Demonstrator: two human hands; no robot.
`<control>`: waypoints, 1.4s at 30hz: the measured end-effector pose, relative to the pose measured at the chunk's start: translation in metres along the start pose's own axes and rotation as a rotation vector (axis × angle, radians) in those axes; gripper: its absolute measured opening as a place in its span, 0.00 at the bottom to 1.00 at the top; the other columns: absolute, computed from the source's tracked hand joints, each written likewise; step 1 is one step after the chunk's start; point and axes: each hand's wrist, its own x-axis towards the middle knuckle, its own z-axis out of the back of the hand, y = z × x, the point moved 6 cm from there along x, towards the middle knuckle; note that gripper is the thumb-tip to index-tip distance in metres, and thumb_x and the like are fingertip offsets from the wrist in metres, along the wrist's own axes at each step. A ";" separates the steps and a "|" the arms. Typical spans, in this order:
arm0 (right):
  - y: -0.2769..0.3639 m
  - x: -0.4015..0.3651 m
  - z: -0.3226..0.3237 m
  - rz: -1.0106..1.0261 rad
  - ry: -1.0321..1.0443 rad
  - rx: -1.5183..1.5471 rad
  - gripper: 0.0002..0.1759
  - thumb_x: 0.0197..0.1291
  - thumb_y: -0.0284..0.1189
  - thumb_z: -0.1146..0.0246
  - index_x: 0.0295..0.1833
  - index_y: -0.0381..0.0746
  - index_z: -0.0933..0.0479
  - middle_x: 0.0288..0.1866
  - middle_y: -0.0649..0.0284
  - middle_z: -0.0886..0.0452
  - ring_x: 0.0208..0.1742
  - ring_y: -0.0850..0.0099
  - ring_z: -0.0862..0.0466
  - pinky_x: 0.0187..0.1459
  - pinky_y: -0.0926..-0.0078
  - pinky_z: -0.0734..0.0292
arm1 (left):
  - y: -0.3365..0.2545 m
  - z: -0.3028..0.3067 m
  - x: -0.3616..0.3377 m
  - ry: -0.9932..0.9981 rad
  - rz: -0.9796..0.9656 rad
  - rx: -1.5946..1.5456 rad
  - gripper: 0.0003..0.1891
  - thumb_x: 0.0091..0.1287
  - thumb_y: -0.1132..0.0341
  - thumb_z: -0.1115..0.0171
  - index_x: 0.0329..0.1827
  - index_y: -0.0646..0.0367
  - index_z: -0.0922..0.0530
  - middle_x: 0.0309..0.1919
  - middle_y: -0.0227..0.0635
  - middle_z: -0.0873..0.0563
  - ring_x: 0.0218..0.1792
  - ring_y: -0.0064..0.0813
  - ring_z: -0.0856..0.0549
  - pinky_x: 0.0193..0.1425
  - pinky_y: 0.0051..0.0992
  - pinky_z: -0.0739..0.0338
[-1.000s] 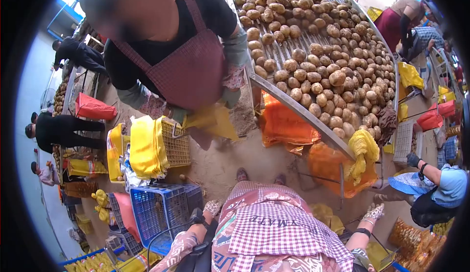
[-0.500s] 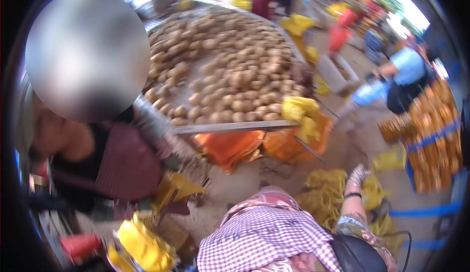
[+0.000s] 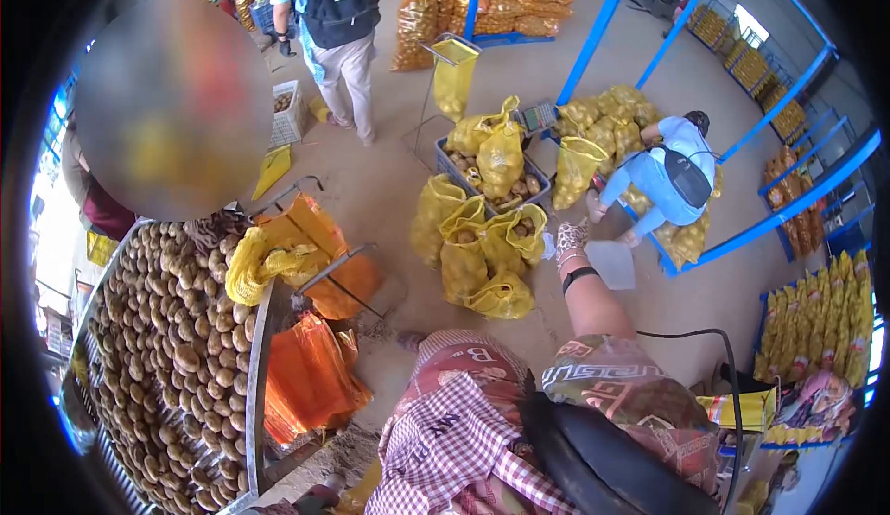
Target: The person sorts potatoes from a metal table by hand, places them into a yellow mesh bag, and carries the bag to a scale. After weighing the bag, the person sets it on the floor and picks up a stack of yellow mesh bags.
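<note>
My right hand [image 3: 572,240], in a patterned glove with a black band at the wrist, reaches forward over the floor. Its fingers look stretched out, and I see nothing held in them. Just left of it stand several yellow mesh bags [image 3: 464,260] of potatoes with their mouths open. A pale flat sheet [image 3: 612,265] lies to the hand's right. Beyond the bags is a grey crate [image 3: 446,158] with potatoes and filled yellow bags in it. My left hand does not show.
A metal sorting table [image 3: 262,367] heaped with potatoes [image 3: 185,357] stands at left, orange bags [image 3: 311,381] beside it. A person in light blue [image 3: 672,177] bends over filled bags at right, near blue posts [image 3: 598,28]. Another person with a backpack [image 3: 341,14] stands farther off.
My view has swung right, so the potato table now sits at the left. The open yellow bags, crate and bending person have come into view. My right arm reaches farther forward.
</note>
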 end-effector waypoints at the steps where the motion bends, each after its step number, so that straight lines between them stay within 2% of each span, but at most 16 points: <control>1: 0.009 -0.029 0.054 -0.263 0.065 0.290 0.23 0.64 0.30 0.42 0.65 0.41 0.26 0.57 0.58 0.17 0.58 0.62 0.18 0.69 0.70 0.36 | 0.003 0.015 0.007 0.044 -0.017 0.141 0.14 0.64 0.56 0.40 0.41 0.57 0.16 0.36 0.46 0.15 0.40 0.44 0.17 0.46 0.40 0.26; 3: 0.027 -0.076 0.139 -0.581 0.044 0.528 0.19 0.65 0.31 0.42 0.61 0.41 0.22 0.55 0.58 0.17 0.56 0.62 0.18 0.67 0.69 0.36 | 0.011 0.043 0.021 0.285 -0.183 0.658 0.15 0.64 0.55 0.39 0.41 0.57 0.16 0.37 0.47 0.15 0.41 0.45 0.17 0.48 0.41 0.26; 6: 0.021 -0.057 0.134 -0.495 0.049 0.492 0.15 0.65 0.33 0.43 0.54 0.40 0.21 0.46 0.58 0.17 0.49 0.62 0.17 0.55 0.66 0.32 | 0.021 0.040 -0.002 0.868 -0.798 1.119 0.15 0.63 0.55 0.39 0.41 0.57 0.15 0.37 0.49 0.15 0.42 0.48 0.17 0.51 0.43 0.26; 9: 0.034 -0.031 0.108 -0.325 0.118 0.429 0.13 0.65 0.35 0.44 0.47 0.39 0.20 0.38 0.57 0.18 0.41 0.62 0.17 0.44 0.62 0.27 | 0.055 0.027 0.001 0.256 -0.167 0.647 0.15 0.64 0.55 0.40 0.43 0.57 0.17 0.37 0.47 0.15 0.40 0.44 0.17 0.47 0.40 0.26; 12: 0.016 0.020 0.028 0.103 0.200 0.229 0.15 0.66 0.37 0.45 0.40 0.38 0.19 0.29 0.56 0.18 0.33 0.61 0.16 0.33 0.59 0.22 | 0.073 -0.031 -0.041 -0.019 0.029 -0.071 0.15 0.65 0.56 0.40 0.45 0.57 0.18 0.37 0.44 0.15 0.38 0.41 0.17 0.43 0.38 0.25; 14: 0.072 -0.009 -0.011 0.593 0.213 -0.253 0.15 0.70 0.34 0.51 0.45 0.40 0.20 0.43 0.49 0.17 0.43 0.57 0.17 0.45 0.51 0.22 | 0.101 -0.074 -0.083 -0.084 0.068 -0.297 0.15 0.66 0.56 0.41 0.47 0.57 0.19 0.37 0.43 0.15 0.37 0.38 0.17 0.40 0.36 0.25; 17: 0.157 -0.136 0.002 0.888 0.829 0.953 0.21 0.73 0.46 0.52 0.62 0.46 0.28 0.52 0.60 0.19 0.63 0.68 0.26 0.67 0.60 0.32 | 0.145 -0.161 -0.138 -0.152 0.162 -0.530 0.15 0.67 0.56 0.41 0.49 0.57 0.20 0.37 0.40 0.14 0.35 0.35 0.16 0.36 0.34 0.25; 19: 0.211 -0.167 -0.065 0.644 1.287 0.241 0.14 0.65 0.42 0.41 0.48 0.45 0.25 0.35 0.62 0.20 0.41 0.70 0.19 0.46 0.60 0.23 | 0.157 -0.219 -0.159 -0.216 0.240 -0.723 0.15 0.68 0.57 0.42 0.51 0.57 0.21 0.37 0.39 0.14 0.34 0.33 0.16 0.33 0.32 0.25; 20: 0.233 -0.202 -0.086 0.974 1.322 0.141 0.17 0.63 0.41 0.41 0.50 0.41 0.23 0.42 0.54 0.18 0.42 0.60 0.16 0.48 0.57 0.22 | 0.158 -0.239 -0.163 -0.242 0.287 -0.845 0.15 0.68 0.57 0.42 0.51 0.57 0.21 0.37 0.38 0.14 0.33 0.32 0.16 0.32 0.31 0.24; 21: 0.307 -0.291 0.030 1.294 1.063 -0.159 0.23 0.63 0.41 0.42 0.57 0.36 0.24 0.52 0.47 0.18 0.53 0.50 0.18 0.56 0.56 0.24 | 0.165 -0.259 -0.166 -0.279 0.327 -0.976 0.15 0.69 0.57 0.42 0.52 0.56 0.21 0.37 0.37 0.14 0.32 0.30 0.16 0.31 0.30 0.24; 24: 0.362 -0.391 0.038 1.599 1.082 -0.202 0.29 0.62 0.43 0.41 0.63 0.34 0.28 0.57 0.42 0.22 0.60 0.46 0.24 0.62 0.55 0.29 | 0.140 -0.263 -0.188 -0.319 0.349 -1.173 0.19 0.70 0.56 0.43 0.60 0.55 0.26 0.42 0.36 0.15 0.35 0.30 0.16 0.32 0.30 0.23; 28: 0.425 -0.489 0.095 1.776 1.304 -0.019 0.26 0.62 0.40 0.39 0.61 0.36 0.26 0.55 0.45 0.20 0.59 0.49 0.22 0.60 0.58 0.27 | 0.134 -0.280 -0.203 -0.381 0.180 -0.934 0.18 0.71 0.58 0.43 0.58 0.58 0.25 0.42 0.38 0.15 0.36 0.33 0.16 0.36 0.33 0.21; 30: 0.450 -0.511 0.086 1.902 1.229 0.049 0.25 0.62 0.37 0.39 0.62 0.37 0.27 0.57 0.47 0.20 0.60 0.52 0.22 0.61 0.60 0.27 | 0.174 -0.339 -0.180 -0.417 0.350 -1.402 0.18 0.71 0.59 0.43 0.57 0.62 0.26 0.43 0.42 0.15 0.37 0.35 0.16 0.39 0.35 0.20; 33: 0.493 -0.544 0.104 1.972 1.150 0.205 0.27 0.61 0.36 0.38 0.64 0.37 0.28 0.61 0.49 0.22 0.63 0.54 0.23 0.63 0.61 0.29 | 0.163 -0.355 -0.204 -0.479 0.442 -1.372 0.17 0.71 0.60 0.43 0.56 0.62 0.25 0.43 0.42 0.15 0.37 0.34 0.16 0.38 0.33 0.20; 38: 0.603 -0.579 0.092 2.003 0.763 0.581 0.32 0.58 0.36 0.34 0.67 0.35 0.31 0.63 0.46 0.24 0.65 0.53 0.25 0.66 0.61 0.31 | 0.117 -0.301 -0.237 -0.628 0.440 -1.313 0.16 0.71 0.61 0.43 0.55 0.63 0.25 0.43 0.43 0.15 0.37 0.33 0.15 0.38 0.31 0.20; 42: 0.722 -0.607 0.082 1.689 0.774 0.546 0.37 0.56 0.40 0.33 0.67 0.32 0.33 0.62 0.41 0.25 0.64 0.49 0.25 0.65 0.59 0.31 | 0.050 -0.225 -0.240 -0.753 0.367 -1.314 0.15 0.72 0.62 0.43 0.54 0.64 0.25 0.43 0.43 0.15 0.38 0.32 0.15 0.37 0.29 0.20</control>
